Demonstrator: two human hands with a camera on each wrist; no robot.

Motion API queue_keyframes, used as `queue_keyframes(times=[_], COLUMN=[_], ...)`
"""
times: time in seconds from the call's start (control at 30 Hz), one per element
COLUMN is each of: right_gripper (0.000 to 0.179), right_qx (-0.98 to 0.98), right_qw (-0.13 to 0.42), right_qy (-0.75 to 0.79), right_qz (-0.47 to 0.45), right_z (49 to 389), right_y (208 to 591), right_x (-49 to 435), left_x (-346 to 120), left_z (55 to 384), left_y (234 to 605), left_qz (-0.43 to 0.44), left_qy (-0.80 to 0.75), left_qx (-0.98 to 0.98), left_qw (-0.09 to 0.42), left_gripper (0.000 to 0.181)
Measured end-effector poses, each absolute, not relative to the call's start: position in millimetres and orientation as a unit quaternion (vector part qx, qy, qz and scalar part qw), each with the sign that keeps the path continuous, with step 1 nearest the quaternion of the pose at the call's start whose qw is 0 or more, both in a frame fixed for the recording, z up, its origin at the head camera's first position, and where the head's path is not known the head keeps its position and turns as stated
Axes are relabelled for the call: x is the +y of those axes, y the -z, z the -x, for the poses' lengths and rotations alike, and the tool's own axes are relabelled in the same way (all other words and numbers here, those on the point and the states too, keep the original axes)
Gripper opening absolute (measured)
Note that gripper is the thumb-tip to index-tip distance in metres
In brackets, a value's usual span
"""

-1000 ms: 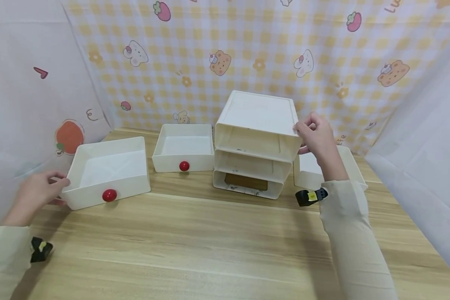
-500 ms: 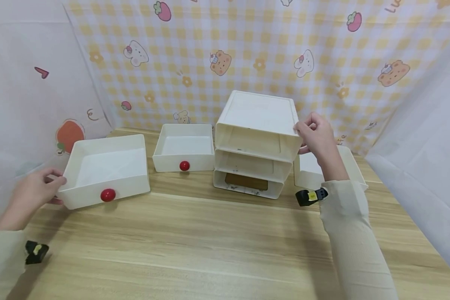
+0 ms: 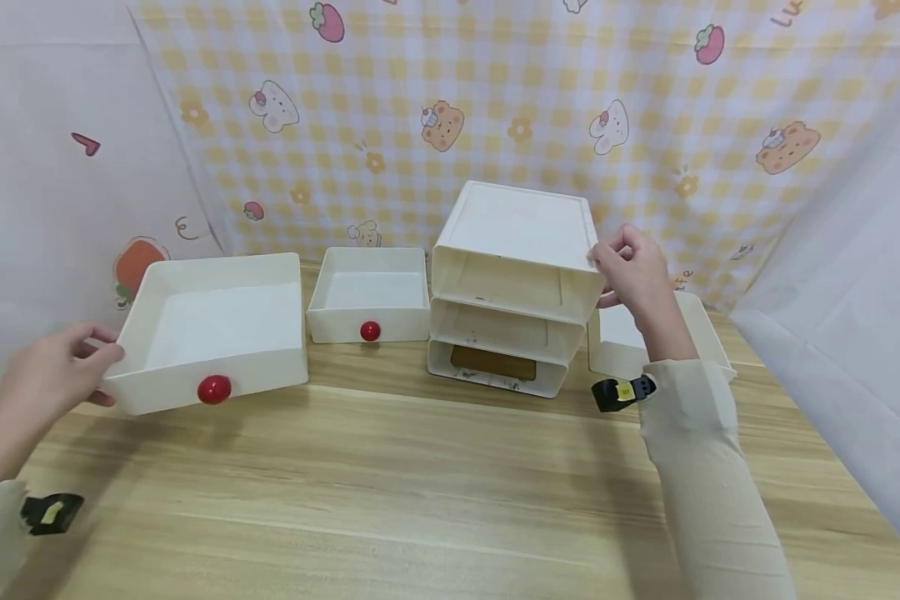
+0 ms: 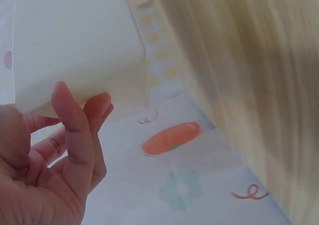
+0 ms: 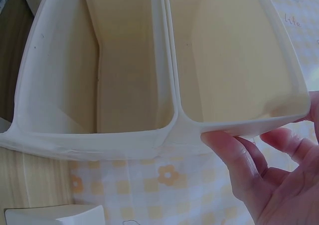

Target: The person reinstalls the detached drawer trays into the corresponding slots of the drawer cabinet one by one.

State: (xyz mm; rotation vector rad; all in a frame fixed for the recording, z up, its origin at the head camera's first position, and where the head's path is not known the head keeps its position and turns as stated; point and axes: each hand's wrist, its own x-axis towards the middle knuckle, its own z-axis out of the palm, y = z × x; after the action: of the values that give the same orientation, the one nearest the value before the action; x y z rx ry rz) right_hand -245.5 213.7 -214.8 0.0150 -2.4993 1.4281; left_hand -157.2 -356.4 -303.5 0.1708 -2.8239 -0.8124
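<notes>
My left hand (image 3: pixel 52 371) pinches the left wall of a large white drawer (image 3: pixel 153 390) with a red round knob (image 3: pixel 214 389). The drawer is raised at the left of the table, a shadow below it. From underneath, the left wrist view shows its pale bottom (image 4: pixel 75 30) with fingertips at the edge. Right of centre stands a white three-tier drawer cabinet (image 3: pixel 525 221), its slots without drawers. At its upper right front edge, my right hand (image 3: pixel 633 271) grips the side wall. The right wrist view has thumb and fingers around that corner (image 5: pixel 239 128).
A smaller white drawer (image 3: pixel 367 327) with a red knob sits just left of the cabinet. Another white drawer (image 3: pixel 708 342) lies behind the right forearm. A checked cloth (image 3: pixel 525 92) hangs along the back of the wooden table (image 3: pixel 420 483), with white cloth at both sides.
The left hand has lifted the large drawer off the table and shifted leftward, tipping its far end up a little. The right hand and cabinet stay put.
</notes>
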Motion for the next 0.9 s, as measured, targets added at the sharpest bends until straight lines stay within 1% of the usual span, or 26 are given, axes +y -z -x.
queue_keyframes(times=[0.2, 0.53, 0.9], right_gripper=[0.017, 0.017, 0.017], right_qx=[-0.862, -0.865, -0.865], right_qw=[0.132, 0.133, 0.133], right_qy=[-0.490, -0.484, -0.483], right_qz=[-0.003, -0.004, -0.005], right_z=[246, 246, 245], right_y=[215, 214, 215], right_x=[214, 214, 214], left_x=[-347, -325, -300], left_z=[148, 128, 110], left_y=[291, 280, 284], left_qz=[-0.050, -0.008, 0.049], left_qy=[0.271, 0.252, 0.292], left_qx=[-0.957, -0.962, -0.949], left_qw=[0.088, 0.106, 0.110], left_gripper=[0.034, 0.029, 0.020])
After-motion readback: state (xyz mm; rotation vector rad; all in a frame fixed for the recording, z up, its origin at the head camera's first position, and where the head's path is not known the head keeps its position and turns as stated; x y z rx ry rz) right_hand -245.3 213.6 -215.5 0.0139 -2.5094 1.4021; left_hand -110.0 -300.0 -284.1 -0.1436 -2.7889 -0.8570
